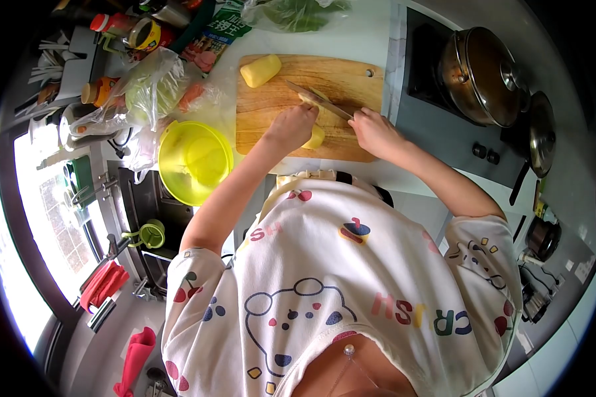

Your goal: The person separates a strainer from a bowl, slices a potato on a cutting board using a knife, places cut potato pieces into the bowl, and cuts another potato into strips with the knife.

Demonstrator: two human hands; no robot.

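Observation:
On the wooden cutting board [271, 106], my right hand [376, 135] is closed around the handle of a kitchen knife [334, 108]. Its blade points away to the upper left and lies across a pale yellow piece of peeled potato. My left hand [293, 130] has curled fingers pressed on that piece, close to the blade, and covers part of it. Another cut potato piece [316, 137] rests on the board beside my left hand. A larger peeled potato [261, 70] lies at the board's far left corner.
Left of the board stands a yellow-green bowl [195, 155] by the sink [139, 198]. Plastic bags of vegetables [155, 89], jars and a green packet [217, 33] crowd the far left. A lidded pot [480, 76] sits on the stove at right.

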